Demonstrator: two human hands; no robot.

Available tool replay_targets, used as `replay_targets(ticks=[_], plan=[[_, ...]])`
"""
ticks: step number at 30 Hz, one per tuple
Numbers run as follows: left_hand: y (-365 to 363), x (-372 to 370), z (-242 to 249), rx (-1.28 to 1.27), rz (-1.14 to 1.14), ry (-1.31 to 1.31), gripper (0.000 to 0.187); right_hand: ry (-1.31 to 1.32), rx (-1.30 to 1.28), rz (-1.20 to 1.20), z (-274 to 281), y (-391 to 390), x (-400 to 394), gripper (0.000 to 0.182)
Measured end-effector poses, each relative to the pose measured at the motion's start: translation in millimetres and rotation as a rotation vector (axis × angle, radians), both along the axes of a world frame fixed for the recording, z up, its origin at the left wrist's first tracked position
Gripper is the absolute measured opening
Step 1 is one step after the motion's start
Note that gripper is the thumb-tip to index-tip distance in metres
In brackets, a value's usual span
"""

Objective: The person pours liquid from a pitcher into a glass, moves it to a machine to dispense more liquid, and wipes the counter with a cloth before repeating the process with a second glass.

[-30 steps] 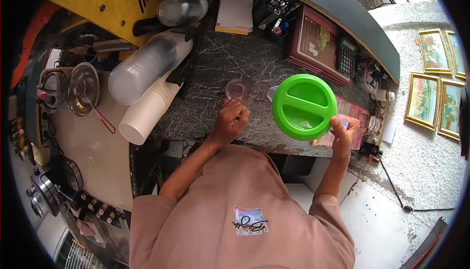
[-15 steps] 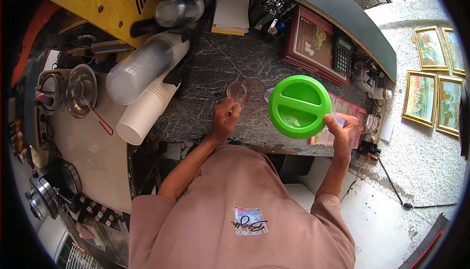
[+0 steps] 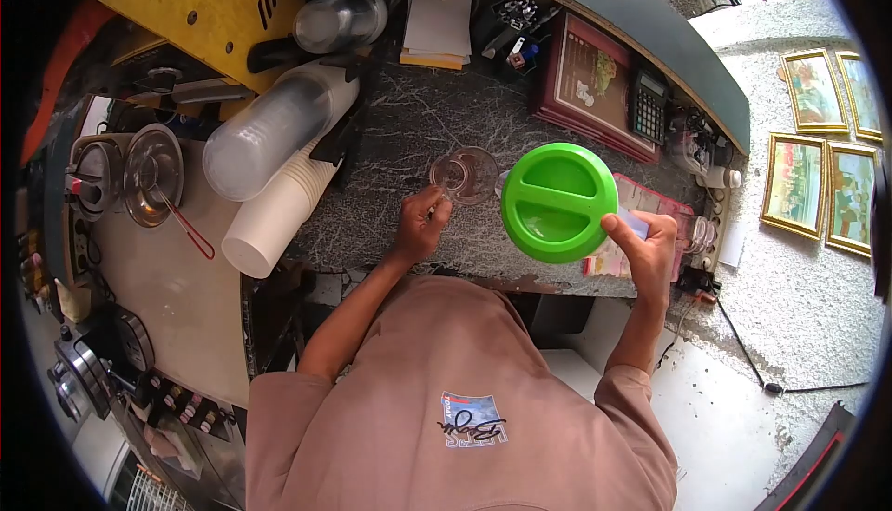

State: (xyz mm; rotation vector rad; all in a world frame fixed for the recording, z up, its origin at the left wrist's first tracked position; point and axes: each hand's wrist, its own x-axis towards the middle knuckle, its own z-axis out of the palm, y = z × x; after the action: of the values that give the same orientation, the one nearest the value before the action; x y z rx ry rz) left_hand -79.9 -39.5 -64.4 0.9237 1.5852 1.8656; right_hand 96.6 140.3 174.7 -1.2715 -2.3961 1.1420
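In my right hand [image 3: 648,246] is a pitcher with a round green lid [image 3: 559,203], gripped at its right side; the lid hides most of the body. Left of the lid, a clear glass [image 3: 469,176] stands on the dark scratched counter [image 3: 390,139], its rim close to the pitcher's spout. My left hand [image 3: 423,223] is curled at the glass's lower left edge, fingers closed; whether they hold its handle is too small to make out.
Stacked paper cups [image 3: 279,218] and plastic cups [image 3: 269,135] lie at the left. Dark red menus [image 3: 590,79] and a calculator [image 3: 648,107] are at the back right. Papers [image 3: 437,23] lie at the back. A pink-edged cloth [image 3: 650,197] lies right of the pitcher.
The pitcher has shifted slightly left, toward the glass. My left hand has moved slightly left, and the glass looks more upright in view.
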Motion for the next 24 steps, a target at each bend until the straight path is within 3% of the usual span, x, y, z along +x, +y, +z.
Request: replay_targets(ticks=[24], plan=[[0,-3,-2,-0.003,-0.009,0.069,0.028,-0.048,-0.008,0.058,9,-2,-11,0.043]])
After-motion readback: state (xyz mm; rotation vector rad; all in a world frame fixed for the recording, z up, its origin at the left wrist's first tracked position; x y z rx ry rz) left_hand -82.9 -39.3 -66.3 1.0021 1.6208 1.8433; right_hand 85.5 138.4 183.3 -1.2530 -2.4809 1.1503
